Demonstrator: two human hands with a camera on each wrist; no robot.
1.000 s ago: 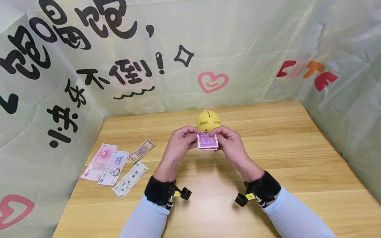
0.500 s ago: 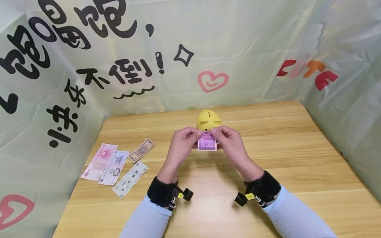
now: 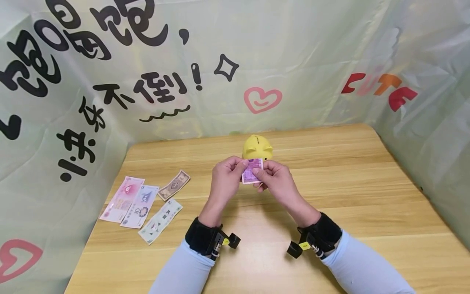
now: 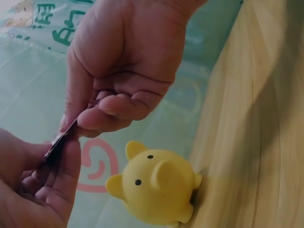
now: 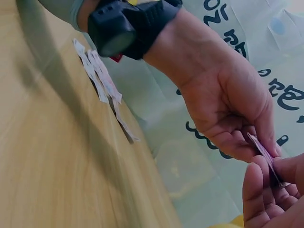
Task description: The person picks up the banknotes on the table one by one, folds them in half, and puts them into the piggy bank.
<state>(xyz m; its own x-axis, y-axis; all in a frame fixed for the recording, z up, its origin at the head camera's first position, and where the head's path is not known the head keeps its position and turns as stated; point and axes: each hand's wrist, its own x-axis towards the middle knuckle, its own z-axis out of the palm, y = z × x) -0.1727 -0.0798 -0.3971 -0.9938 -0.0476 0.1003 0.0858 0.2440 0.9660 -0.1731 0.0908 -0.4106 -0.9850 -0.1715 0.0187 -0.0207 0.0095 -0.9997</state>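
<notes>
A folded purple banknote [image 3: 248, 177] is held up between both hands, in front of a yellow piggy bank [image 3: 255, 146]. My left hand [image 3: 225, 178] pinches its left edge, thumb on top. From the right, my right hand [image 3: 282, 179] pinches it too, the thumb lying across its face and fingers behind. In the left wrist view the banknote [image 4: 61, 138] shows almost edge-on as a thin folded packet between the two hands. The piggy bank [image 4: 159, 187] stands on the table past them, its snout and eyes visible. The right wrist view also shows the banknote [image 5: 264, 154] edge-on.
On the left of the wooden table [image 3: 349, 183] lie a pink banknote [image 3: 119, 202], a pale blue-purple banknote [image 3: 138, 209], a brown banknote [image 3: 174, 185] and a green banknote [image 3: 160, 222]. Printed cloth [image 3: 304, 61] walls the back and sides.
The purple banknote has gone from a wider, loosely layered fold to a narrower, slightly tilted one. My right hand has shifted left, its thumb moving down onto the note's face.
</notes>
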